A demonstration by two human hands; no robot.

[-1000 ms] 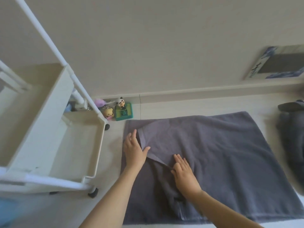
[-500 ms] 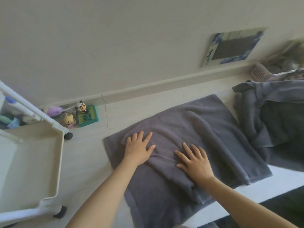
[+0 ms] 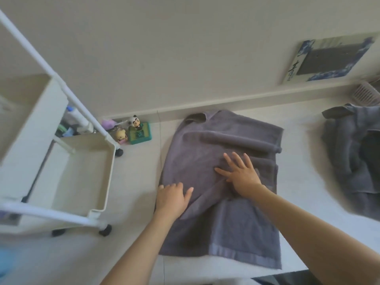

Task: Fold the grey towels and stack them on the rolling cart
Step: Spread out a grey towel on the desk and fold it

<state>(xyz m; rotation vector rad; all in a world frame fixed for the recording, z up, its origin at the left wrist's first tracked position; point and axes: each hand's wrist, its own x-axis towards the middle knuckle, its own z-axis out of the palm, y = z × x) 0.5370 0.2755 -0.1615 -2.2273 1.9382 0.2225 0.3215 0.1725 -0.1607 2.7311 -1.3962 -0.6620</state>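
One grey towel (image 3: 222, 182) is partly folded on the pale floor, pressed flat by the right hand (image 3: 241, 174), fingers spread; its left edge is held under the left hand (image 3: 171, 197). Unfolded towels (image 3: 353, 157) are heaped right. Rolling cart (image 3: 98, 175) trays show no towels. Thick, soft terry; hard white plastic.

Plain beige wall (image 3: 164, 48), pale skirting board (image 3: 236, 100) along its foot, light tiled floor (image 3: 139, 167), blue-bordered framed panel with dark centre (image 3: 329, 58) leaning on the wall, soft daylight.
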